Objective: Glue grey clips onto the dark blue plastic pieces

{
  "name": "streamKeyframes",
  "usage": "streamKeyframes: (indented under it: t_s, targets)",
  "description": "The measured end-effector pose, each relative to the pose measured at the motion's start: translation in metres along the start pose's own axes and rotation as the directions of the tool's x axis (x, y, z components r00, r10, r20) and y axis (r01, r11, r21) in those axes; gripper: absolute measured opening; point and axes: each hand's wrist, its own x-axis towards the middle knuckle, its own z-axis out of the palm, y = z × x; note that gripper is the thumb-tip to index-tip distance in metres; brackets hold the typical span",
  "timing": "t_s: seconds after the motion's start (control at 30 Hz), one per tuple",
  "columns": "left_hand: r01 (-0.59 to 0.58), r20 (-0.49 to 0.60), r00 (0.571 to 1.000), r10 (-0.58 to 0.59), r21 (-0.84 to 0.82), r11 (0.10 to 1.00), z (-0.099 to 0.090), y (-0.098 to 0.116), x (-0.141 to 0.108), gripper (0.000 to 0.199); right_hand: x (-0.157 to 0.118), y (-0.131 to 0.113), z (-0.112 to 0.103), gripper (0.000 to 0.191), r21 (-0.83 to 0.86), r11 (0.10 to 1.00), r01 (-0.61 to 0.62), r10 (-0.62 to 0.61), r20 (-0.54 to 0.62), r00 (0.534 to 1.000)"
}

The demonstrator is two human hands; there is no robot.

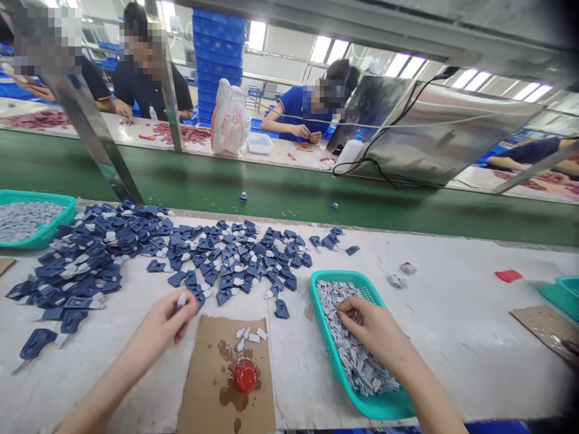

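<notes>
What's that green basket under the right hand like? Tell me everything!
The green basket looks like plastic: oblong, with rounded corners, a rim and small holes through its wall. It sits upright on the whitish table, right of the cardboard. Small grey pieces lie in it, and the right hand reaches among them.

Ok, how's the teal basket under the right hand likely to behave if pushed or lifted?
The teal basket would probably slide rather than tip, being wide and shallow. Its thin, perforated wall suggests plastic that may flex a little. The small grey parts lie loose inside, so they'd likely shift if it tilts.
</notes>
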Motion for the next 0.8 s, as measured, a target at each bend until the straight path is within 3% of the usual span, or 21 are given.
streamKeyframes:
  t_s: [0.07, 0.2, 0.33, 0.43, 0.53, 0.6, 0.8]
  targets:
    - [-0.100, -0.035, 0.993, 0.113, 0.253, 0.962, -0.009, 0.026, 0.040, 0.038, 0.003, 0.002, 0.001, 0.015, 0.014, 1.000, 0.012, -0.012, -0.001, 1.000]
    - [-0.116, -0.114, 0.976, 0.187, 0.457, 0.882, -0.013, 0.080, 0.144, 0.027, 0.006, 0.012, 0.003, 0.022, 0.061, 0.998, 0.023, -0.020, -0.045, 0.999]
    - [-0.067, -0.211, 0.946, 0.247, 0.616, 0.785, 0.005, 0.117, 0.237, 0.030, -0.003, 0.022, 0.006, 0.035, 0.156, 0.987, 0.023, -0.008, -0.096, 0.995]
    - [-0.027, -0.205, 0.951, 0.233, 0.692, 0.721, 0.024, 0.129, 0.279, 0.036, -0.011, 0.022, 0.010, 0.031, 0.286, 0.958, -0.032, 0.050, -0.054, 0.997]
    - [-0.041, -0.152, 0.961, 0.232, 0.750, 0.660, 0.035, 0.129, 0.294, 0.035, -0.016, 0.017, 0.014, 0.029, 0.397, 0.910, -0.119, 0.130, 0.000, 0.992]
    - [-0.074, -0.107, 0.963, 0.248, 0.778, 0.624, 0.029, 0.124, 0.292, 0.034, -0.017, 0.015, 0.016, 0.030, 0.461, 0.870, -0.174, 0.180, 0.031, 0.983]
    - [-0.236, 0.093, 0.957, 0.274, 0.799, 0.553, -0.039, 0.088, 0.239, 0.028, -0.016, 0.019, 0.015, 0.029, 0.592, 0.773, -0.229, 0.245, 0.054, 0.968]
